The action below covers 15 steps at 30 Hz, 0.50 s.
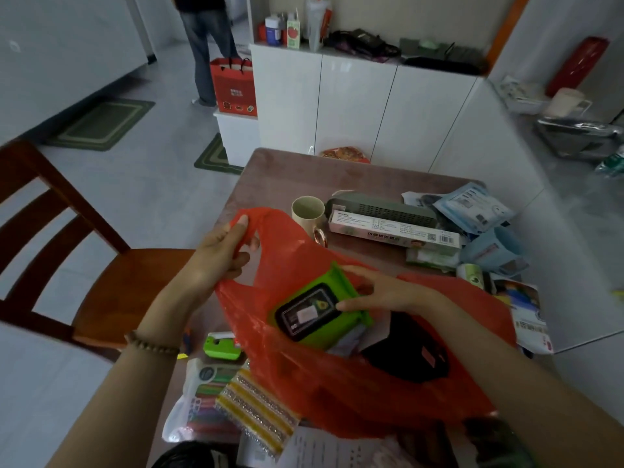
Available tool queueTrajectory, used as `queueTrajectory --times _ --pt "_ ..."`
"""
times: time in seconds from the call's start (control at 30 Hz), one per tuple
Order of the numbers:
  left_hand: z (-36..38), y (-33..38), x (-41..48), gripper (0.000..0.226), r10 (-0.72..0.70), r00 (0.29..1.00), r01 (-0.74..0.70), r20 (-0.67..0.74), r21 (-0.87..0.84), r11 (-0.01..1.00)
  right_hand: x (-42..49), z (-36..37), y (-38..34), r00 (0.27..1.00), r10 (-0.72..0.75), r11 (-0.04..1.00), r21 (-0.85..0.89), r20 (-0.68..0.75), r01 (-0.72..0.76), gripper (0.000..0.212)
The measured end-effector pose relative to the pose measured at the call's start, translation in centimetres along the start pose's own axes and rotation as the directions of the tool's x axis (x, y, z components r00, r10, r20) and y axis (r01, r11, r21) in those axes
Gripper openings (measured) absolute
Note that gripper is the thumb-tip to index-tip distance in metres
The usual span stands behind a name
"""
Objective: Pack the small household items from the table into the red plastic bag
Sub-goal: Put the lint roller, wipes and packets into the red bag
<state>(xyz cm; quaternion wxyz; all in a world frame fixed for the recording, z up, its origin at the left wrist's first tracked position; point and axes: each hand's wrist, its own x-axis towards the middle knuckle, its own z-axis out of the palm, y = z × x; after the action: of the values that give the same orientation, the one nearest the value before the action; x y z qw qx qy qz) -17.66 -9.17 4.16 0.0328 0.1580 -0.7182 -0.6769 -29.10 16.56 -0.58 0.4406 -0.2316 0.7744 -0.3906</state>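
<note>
A brown table [277, 177] stands against white cabinets [354, 103], cluttered on the side beyond my right hand. The red plastic bag [304, 373] sits between my forearms, its mouth gaping toward me. My left hand [219, 255] grips the bag's left handle loop, fingers curled round the bunched plastic and thumb pointing up, holding that side raised. My right hand [381, 292] reaches in from the right over the bag's rim and pinches the green wipes pack [341, 327] at its right end, thumb on the near edge, fingers over the far edge. The pack hangs in the bag's mouth, black lid facing up at me, the lid's long axis slanting from near my left wrist up toward my right fingertips. A black item [405, 352] lies in the bag under my right wrist. Past my right hand stand a cup [307, 212] and a long white box [395, 233], near the bag's far rim. The table's edge runs under my left hand, with a wooden chair [101, 265] just beyond it.
</note>
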Motion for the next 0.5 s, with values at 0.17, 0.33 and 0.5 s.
queueTrajectory --times 0.17,0.33,0.5 --pt "-0.1 -1.4 1.8 0.044 -0.048 0.999 0.049 -0.020 0.049 0.998 -0.6 -3.5 -1.0 0.998 -0.032 0.997 0.071 0.060 0.028 0.043" --pt "-0.6 -2.0 3.7 0.046 -0.046 0.998 0.049 -0.030 0.102 0.994 4.4 -6.6 -1.8 0.965 -0.066 0.876 0.449 -0.254 0.178 0.033" --pt "-1.4 -1.5 4.9 0.047 -0.054 0.997 0.058 -0.049 0.077 0.995 13.0 -5.5 -0.6 0.951 0.037 0.895 0.433 -0.308 0.105 0.023"
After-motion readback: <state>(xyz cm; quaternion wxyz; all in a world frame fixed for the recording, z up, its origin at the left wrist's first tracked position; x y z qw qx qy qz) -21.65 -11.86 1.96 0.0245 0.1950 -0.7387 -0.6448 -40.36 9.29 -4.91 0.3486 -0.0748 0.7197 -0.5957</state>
